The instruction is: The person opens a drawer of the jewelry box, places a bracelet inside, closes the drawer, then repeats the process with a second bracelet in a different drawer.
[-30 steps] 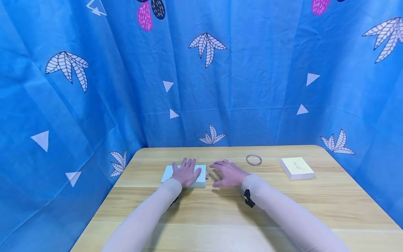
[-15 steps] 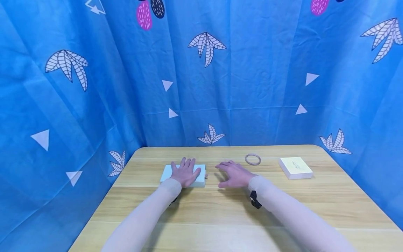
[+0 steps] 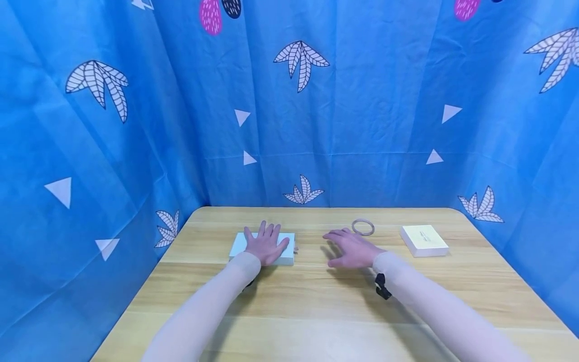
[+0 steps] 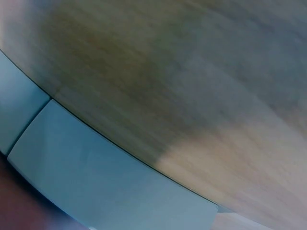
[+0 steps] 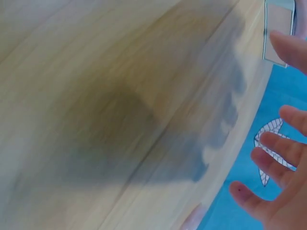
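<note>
A light blue box (image 3: pixel 238 246) lies flat on the left part of the table, with a small pinkish tab (image 3: pixel 296 250) sticking out of its right side. My left hand (image 3: pixel 264 246) rests on its top, fingers straight and spread, hiding the middle. The box's side (image 4: pixel 110 167) fills the lower part of the left wrist view. My right hand (image 3: pixel 353 249) hovers above the table, right of the box and apart from it. Its fingers (image 5: pixel 273 167) are spread and relaxed with nothing between them. Just behind that hand lies a greyish-purple ring (image 3: pixel 363 233).
A pale yellow box with white sides (image 3: pixel 424 240) sits at the right on the wooden table (image 3: pixel 289 301). Blue patterned curtains (image 3: pixel 375 125) enclose the table at the back and both sides.
My right hand has moved to the right, away from the blue box and nearer the ring. The left hand stays on the box. The head view has shifted slightly.
</note>
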The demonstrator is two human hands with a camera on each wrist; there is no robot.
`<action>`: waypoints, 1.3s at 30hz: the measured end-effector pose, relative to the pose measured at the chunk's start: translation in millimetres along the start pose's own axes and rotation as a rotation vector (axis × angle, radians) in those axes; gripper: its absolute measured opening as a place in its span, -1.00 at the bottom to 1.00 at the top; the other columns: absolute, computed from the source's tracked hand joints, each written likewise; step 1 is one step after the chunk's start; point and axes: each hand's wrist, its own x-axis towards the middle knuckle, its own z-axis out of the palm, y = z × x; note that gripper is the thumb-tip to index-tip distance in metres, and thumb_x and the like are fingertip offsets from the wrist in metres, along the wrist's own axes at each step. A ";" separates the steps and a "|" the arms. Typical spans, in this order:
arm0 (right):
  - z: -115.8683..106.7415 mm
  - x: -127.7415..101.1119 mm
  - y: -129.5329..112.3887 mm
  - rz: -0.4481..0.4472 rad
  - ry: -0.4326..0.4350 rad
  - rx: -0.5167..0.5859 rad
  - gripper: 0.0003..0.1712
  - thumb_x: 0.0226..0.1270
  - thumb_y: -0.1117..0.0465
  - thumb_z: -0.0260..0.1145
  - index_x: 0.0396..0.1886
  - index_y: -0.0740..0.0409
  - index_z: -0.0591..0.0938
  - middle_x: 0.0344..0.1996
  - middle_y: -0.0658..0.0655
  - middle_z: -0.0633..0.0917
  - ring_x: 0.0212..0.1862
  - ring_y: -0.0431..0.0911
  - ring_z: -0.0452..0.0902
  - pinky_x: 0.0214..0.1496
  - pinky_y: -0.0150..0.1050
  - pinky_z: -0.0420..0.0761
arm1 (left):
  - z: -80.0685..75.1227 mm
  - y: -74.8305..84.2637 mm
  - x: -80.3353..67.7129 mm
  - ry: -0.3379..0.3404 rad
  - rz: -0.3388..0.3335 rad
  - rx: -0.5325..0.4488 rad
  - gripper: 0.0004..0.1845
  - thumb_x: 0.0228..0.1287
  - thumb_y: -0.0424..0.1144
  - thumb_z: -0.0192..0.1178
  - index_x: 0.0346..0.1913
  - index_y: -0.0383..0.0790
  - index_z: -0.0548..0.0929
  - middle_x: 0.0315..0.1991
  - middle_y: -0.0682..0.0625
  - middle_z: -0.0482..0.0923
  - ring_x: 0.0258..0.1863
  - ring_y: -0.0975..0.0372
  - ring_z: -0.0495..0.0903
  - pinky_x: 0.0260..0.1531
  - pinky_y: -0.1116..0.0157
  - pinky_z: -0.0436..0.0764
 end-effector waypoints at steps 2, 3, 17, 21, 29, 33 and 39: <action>-1.7 -4.2 3.4 0.005 0.003 -0.011 -0.03 0.11 -0.19 0.50 0.47 0.07 0.41 0.43 0.20 0.44 0.44 0.21 0.32 0.48 0.29 0.20 | 0.6 -0.2 0.3 -0.007 -0.002 0.004 -0.08 0.38 0.51 -0.52 0.64 0.06 -0.03 0.64 -0.04 -0.02 0.64 -0.02 -0.25 0.33 -0.49 -0.38; -2.6 -6.2 5.2 0.008 0.003 -0.019 -0.04 0.11 -0.18 0.50 0.47 0.06 0.40 0.43 0.20 0.44 0.44 0.20 0.32 0.47 0.29 0.22 | 0.4 -0.1 0.1 -0.010 -0.003 0.004 -0.08 0.38 0.51 -0.52 0.64 0.07 -0.04 0.64 -0.03 -0.03 0.64 -0.02 -0.26 0.33 -0.49 -0.38; -21.7 -30.1 29.9 0.048 -0.020 0.017 -0.08 0.12 -0.04 0.53 0.46 0.09 0.40 0.43 0.25 0.42 0.44 0.28 0.27 0.39 0.38 0.28 | -6.0 -0.5 -2.9 -0.023 -0.016 -0.019 -0.05 0.36 0.53 -0.49 0.64 0.05 -0.05 0.65 -0.04 -0.08 0.64 -0.02 -0.30 0.30 -0.50 -0.44; -26.5 -35.8 38.4 0.037 -0.016 0.012 -0.09 0.12 -0.02 0.53 0.45 0.12 0.42 0.44 0.29 0.41 0.47 0.32 0.21 0.40 0.39 0.24 | -6.7 1.0 -3.7 -0.021 -0.019 -0.032 -0.07 0.38 0.51 -0.44 0.64 0.03 -0.03 0.65 -0.06 -0.07 0.64 -0.04 -0.29 0.30 -0.50 -0.45; -43.3 -50.8 49.7 0.082 -0.031 -0.008 -0.09 0.15 -0.02 0.52 0.49 0.03 0.40 0.47 0.30 0.36 0.47 0.42 0.16 0.37 0.47 0.19 | -4.0 2.2 0.5 -0.051 -0.014 -0.038 -0.04 0.34 0.56 -0.50 0.65 0.07 -0.08 0.66 -0.04 -0.14 0.64 -0.01 -0.38 0.30 -0.48 -0.50; -50.7 -56.8 55.5 0.100 -0.028 -0.013 -0.11 0.14 -0.02 0.53 0.47 0.00 0.43 0.46 0.31 0.37 0.44 0.41 0.21 0.30 0.50 0.24 | -3.8 1.4 2.0 -0.045 -0.011 -0.038 -0.03 0.33 0.57 -0.51 0.65 0.07 -0.08 0.66 -0.04 -0.14 0.64 -0.01 -0.38 0.30 -0.48 -0.51; -55.8 -64.0 70.7 0.100 -0.003 -0.024 -0.12 0.07 0.00 0.56 0.40 0.12 0.48 0.35 0.31 0.50 0.37 0.34 0.32 0.29 0.43 0.31 | -2.5 0.0 1.2 -0.040 -0.011 -0.041 -0.03 0.33 0.56 -0.50 0.65 0.06 -0.07 0.66 -0.05 -0.13 0.64 -0.01 -0.38 0.29 -0.48 -0.52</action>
